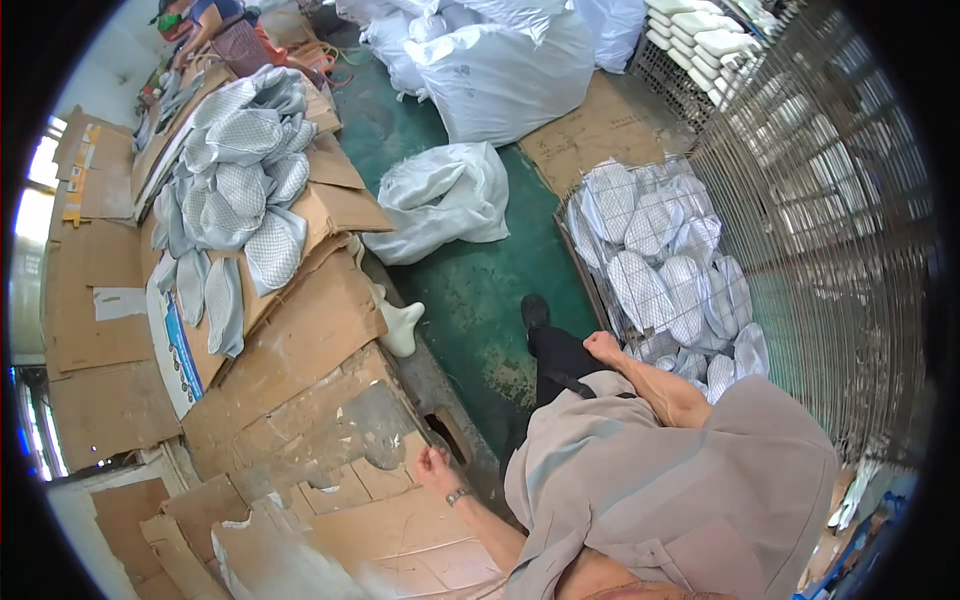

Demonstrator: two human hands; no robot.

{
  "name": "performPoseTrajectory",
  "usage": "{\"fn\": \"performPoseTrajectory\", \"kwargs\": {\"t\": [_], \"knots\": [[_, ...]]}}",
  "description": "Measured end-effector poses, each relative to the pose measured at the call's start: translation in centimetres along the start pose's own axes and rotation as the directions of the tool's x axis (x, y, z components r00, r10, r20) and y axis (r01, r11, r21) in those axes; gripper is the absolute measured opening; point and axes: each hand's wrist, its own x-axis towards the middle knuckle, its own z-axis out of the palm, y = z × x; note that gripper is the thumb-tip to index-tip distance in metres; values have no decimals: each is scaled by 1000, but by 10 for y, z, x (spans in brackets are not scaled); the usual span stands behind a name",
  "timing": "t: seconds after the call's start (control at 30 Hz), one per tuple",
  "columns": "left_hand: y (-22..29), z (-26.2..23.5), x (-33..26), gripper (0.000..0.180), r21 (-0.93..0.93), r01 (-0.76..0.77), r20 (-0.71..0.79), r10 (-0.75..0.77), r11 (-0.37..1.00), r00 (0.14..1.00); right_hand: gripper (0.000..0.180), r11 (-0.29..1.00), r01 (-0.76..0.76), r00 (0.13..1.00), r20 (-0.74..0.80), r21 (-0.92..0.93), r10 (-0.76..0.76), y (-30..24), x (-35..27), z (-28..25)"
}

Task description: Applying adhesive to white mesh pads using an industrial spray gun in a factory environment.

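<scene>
My left hand (436, 471) hangs with curled fingers beside the edge of the cardboard-covered bench (300, 375); a metal-banded watch (457, 495) is on that wrist. No object shows in it. My right hand (603, 347) is closed in a loose fist with nothing visible in it, close to the near-left side of a wire cage (590, 275). White, quilted, rounded fabric pieces (640, 290) fill the cage. A heap of similar grey-white quilted pieces (235, 185) lies on the far part of the bench, apart from both hands.
Large stuffed white sacks (510, 75) stand at the back, with a slack white sack (445, 200) on the green floor. A smooth white lobed object (400, 322) sticks out from the bench side. Tall wire racks (800, 200) line the right. Another person (215, 25) is at the far left.
</scene>
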Motion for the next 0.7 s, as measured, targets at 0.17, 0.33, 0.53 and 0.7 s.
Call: {"fn": "performPoseTrajectory", "kwargs": {"t": [0.17,0.33,0.53,0.7], "knots": [[35,121,40,27,47,50,168,-57,998,984,27,954,-195,957,256,226,135,-31,80,-62],[79,233,74,25,148,-17,339,-35,989,940,21,931,-220,953,266,290,143,-74,143,-108],[87,330,133,25,347,17,446,-181,938,876,24,904,-275,935,308,327,173,-130,175,-119],[56,412,228,23,383,-64,568,-180,921,803,19,855,-344,933,240,387,267,-196,198,-111]]}}
